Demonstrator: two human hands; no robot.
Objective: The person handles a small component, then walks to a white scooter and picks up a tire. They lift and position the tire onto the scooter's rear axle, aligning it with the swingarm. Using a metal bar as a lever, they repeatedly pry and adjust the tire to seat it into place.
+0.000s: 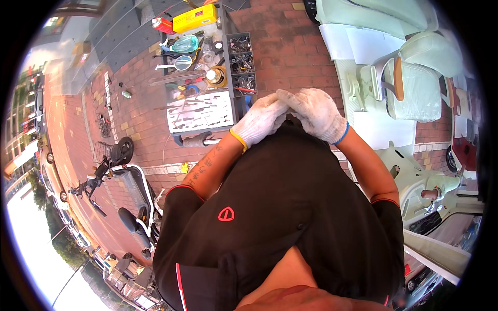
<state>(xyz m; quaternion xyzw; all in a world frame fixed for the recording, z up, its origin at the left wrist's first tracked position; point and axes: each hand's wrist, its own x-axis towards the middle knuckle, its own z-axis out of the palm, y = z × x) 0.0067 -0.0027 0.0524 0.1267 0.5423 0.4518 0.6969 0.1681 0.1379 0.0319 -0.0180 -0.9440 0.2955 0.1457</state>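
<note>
The white knitted glove with a yellow cuff [254,126] is on the left hand [263,119], and the white knitted glove with a blue cuff [328,122] is on the right hand [315,113]. The two hands touch each other in front of the chest. The fingers are bent and drawn together, not spread; the fingertips are partly hidden, so I cannot tell whether something is pinched between them. The left hand points forward and to the right, the right hand forward and to the left, so they meet at a slant.

Nearest to them is the black rectangular tray with three compartments [243,74], filled with small metal pieces. It lies ahead and to the left, its long axis running away from the person; the left hand is nearer.

To the left of the tray's near end, on the grey surface, a white rectangular sheet [226,123] carries many thin tools. Farther away are the yellow container with a white cap [220,79] and the yellow oblong box [195,18].
</note>
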